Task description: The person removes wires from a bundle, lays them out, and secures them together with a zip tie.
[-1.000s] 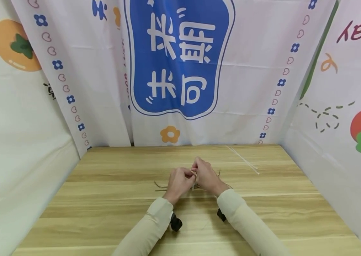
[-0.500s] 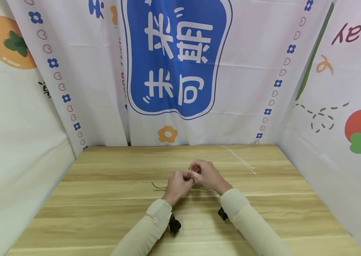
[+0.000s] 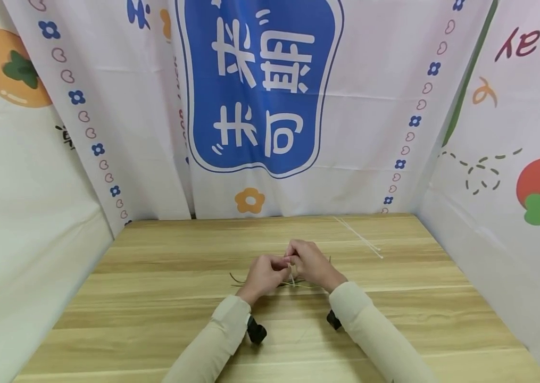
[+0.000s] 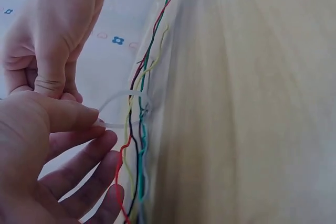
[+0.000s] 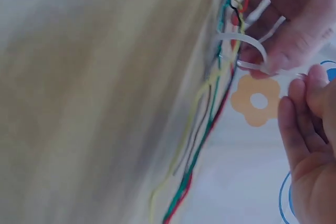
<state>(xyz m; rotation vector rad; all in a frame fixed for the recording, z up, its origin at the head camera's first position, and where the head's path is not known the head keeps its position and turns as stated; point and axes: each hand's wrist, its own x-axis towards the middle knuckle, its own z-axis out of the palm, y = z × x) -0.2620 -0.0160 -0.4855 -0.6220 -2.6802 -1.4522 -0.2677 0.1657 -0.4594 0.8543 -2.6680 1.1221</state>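
A white zip tie (image 4: 118, 96) forms a loose loop around a bundle of thin coloured wires (image 4: 137, 145), red, yellow, green and black among them. My left hand (image 3: 263, 276) pinches the loop where its ends meet, between thumb and forefinger. Just beyond, my right hand (image 3: 314, 264) pinches the zip tie's tail, which shows as a short stretch between the hands in the right wrist view. The wires lie along the wooden table (image 3: 179, 314), their loose ends sticking out on both sides of the hands. Fingers partly cover the tie's head.
Two more white zip ties (image 3: 359, 238) lie near the table's back edge, right of the hands. Printed cloth (image 3: 360, 133) hangs behind the table and on both sides. A black wrist camera (image 3: 256, 331) sits under the left sleeve, another (image 3: 333, 320) under the right.
The right hand shifts slightly right while both hands stay close together. The zip tie's loop under them shows more clearly now than half a second ago. The head view has shifted slightly.
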